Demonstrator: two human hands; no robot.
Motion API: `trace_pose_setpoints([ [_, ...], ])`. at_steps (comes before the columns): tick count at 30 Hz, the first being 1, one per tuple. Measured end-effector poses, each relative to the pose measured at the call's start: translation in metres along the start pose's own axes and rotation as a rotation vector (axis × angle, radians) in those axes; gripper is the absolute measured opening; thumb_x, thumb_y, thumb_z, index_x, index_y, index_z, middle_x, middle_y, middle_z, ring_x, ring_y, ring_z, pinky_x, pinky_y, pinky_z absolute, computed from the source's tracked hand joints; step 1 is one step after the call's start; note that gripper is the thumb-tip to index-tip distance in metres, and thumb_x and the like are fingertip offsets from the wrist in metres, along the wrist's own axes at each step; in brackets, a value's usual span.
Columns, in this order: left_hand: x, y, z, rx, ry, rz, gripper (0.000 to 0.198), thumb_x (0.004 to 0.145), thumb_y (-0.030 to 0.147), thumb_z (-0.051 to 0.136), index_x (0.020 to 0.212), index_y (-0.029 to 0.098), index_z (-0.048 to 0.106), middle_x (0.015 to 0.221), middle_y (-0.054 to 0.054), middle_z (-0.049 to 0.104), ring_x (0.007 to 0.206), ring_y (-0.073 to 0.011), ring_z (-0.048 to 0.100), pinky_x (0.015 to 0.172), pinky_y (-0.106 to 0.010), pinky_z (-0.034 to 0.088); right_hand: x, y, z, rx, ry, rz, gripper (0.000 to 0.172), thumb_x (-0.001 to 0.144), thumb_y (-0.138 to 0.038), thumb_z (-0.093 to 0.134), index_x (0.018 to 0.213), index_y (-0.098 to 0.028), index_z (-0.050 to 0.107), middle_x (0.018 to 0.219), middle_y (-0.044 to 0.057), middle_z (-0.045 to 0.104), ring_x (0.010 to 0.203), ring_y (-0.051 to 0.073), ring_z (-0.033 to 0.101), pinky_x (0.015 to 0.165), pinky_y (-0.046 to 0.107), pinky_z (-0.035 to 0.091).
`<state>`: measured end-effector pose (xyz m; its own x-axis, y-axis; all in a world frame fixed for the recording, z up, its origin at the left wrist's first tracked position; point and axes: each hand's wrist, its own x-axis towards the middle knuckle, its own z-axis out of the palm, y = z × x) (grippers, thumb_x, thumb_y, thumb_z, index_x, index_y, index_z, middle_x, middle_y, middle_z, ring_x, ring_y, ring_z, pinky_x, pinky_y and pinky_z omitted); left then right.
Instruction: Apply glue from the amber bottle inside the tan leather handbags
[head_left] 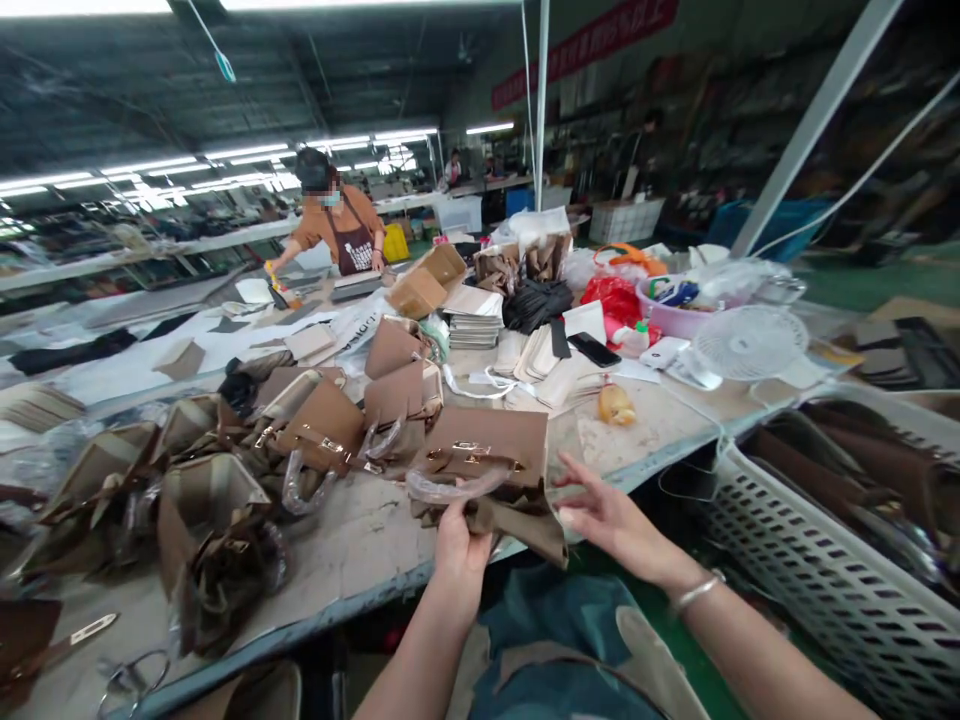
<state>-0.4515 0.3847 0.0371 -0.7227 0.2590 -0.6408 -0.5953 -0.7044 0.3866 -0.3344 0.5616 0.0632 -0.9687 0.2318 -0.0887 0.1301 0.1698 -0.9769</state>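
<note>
A brown handbag (491, 432) with gold hardware and a plastic-wrapped handle lies at the table's front edge, right before me. Its brown cloth lining (525, 525) hangs loose towards my lap. My left hand (463, 540) grips the bag's near side by the lining, thumb on top below the handle; the other fingers are hidden underneath. At the bag's right side, my right hand (611, 518) has its fingers spread, close to the edge; I cannot tell whether they touch it. More unfinished brown handbags (322, 420) crowd the table to the left.
A white plastic basket (832, 550) holding brown pieces stands at the right. On the table are a white fan (750, 343), a black phone (594, 349), stacked panels (474, 330) and a cardboard box (427, 280). Across the table a co-worker (341, 225) stands.
</note>
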Motion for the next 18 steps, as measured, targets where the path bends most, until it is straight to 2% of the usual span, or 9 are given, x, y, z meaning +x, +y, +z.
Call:
trace_pose_setpoints([
  [1, -0.005, -0.004, -0.003, 0.013, -0.028, 0.007, 0.023, 0.089, 0.009, 0.055, 0.109, 0.014, 0.066, 0.08, -0.005, 0.075, 0.068, -0.0167, 0.071, 0.075, -0.028, 0.058, -0.008, 0.002, 0.014, 0.001, 0.044, 0.009, 0.093, 0.075, -0.048, 0.073, 0.151, -0.023, 0.027, 0.136, 0.015, 0.049, 0.105, 0.027, 0.063, 0.088, 0.043, 0.054],
  [3, -0.015, -0.012, -0.008, 0.048, -0.083, 0.012, 0.022, 0.086, 0.008, 0.058, 0.105, 0.015, 0.067, 0.081, -0.006, 0.075, 0.075, -0.0195, 0.073, 0.08, -0.032, 0.058, -0.013, 0.009, 0.038, -0.034, 0.176, 0.016, 0.096, 0.063, -0.042, 0.082, 0.146, -0.021, 0.039, 0.134, 0.015, 0.051, 0.111, 0.03, 0.06, 0.098, 0.048, 0.049],
  [6, -0.024, -0.018, -0.02, 0.108, -0.159, 0.019, 0.025, 0.081, 0.005, 0.062, 0.103, 0.016, 0.068, 0.083, -0.006, 0.076, 0.082, -0.0211, 0.073, 0.086, -0.034, 0.056, -0.005, 0.02, 0.057, -0.01, 0.273, 0.002, 0.066, 0.06, -0.037, 0.082, 0.121, -0.021, 0.063, 0.116, 0.01, 0.063, 0.108, 0.03, 0.061, 0.1, 0.048, 0.047],
  [8, -0.027, -0.018, -0.03, 0.147, -0.201, 0.029, 0.03, 0.076, 0.001, 0.065, 0.103, 0.015, 0.068, 0.085, -0.005, 0.076, 0.085, -0.0215, 0.073, 0.088, -0.034, 0.055, 0.0, 0.026, 0.062, 0.023, 0.276, -0.006, 0.047, 0.062, -0.036, 0.079, 0.105, -0.02, 0.07, 0.106, 0.007, 0.067, 0.102, 0.028, 0.063, 0.096, 0.046, 0.05],
  [10, -0.028, -0.017, -0.04, 0.184, -0.23, 0.041, 0.033, 0.072, -0.003, 0.066, 0.101, 0.014, 0.069, 0.085, -0.005, 0.076, 0.086, -0.022, 0.073, 0.089, -0.034, 0.054, 0.001, 0.03, 0.065, 0.058, 0.262, -0.011, 0.038, 0.061, -0.037, 0.078, 0.093, -0.017, 0.073, 0.096, 0.006, 0.071, 0.094, 0.027, 0.066, 0.091, 0.044, 0.052],
  [14, -0.031, -0.012, -0.051, 0.243, -0.238, 0.056, 0.03, 0.067, -0.01, 0.059, 0.089, 0.008, 0.069, 0.078, -0.009, 0.076, 0.078, -0.0223, 0.072, 0.089, -0.035, 0.053, -0.004, 0.034, 0.072, 0.15, 0.222, -0.008, 0.039, 0.063, -0.044, 0.075, 0.088, -0.014, 0.073, 0.086, 0.008, 0.074, 0.082, 0.026, 0.068, 0.081, 0.041, 0.056],
  [18, -0.035, -0.008, -0.047, 0.272, -0.248, 0.067, 0.026, 0.067, -0.01, 0.056, 0.084, 0.005, 0.07, 0.079, -0.012, 0.076, 0.076, -0.0235, 0.072, 0.09, -0.038, 0.053, -0.002, 0.033, 0.072, 0.18, 0.233, -0.02, 0.038, 0.063, -0.045, 0.076, 0.085, -0.015, 0.073, 0.088, 0.009, 0.075, 0.084, 0.027, 0.068, 0.083, 0.043, 0.054],
])
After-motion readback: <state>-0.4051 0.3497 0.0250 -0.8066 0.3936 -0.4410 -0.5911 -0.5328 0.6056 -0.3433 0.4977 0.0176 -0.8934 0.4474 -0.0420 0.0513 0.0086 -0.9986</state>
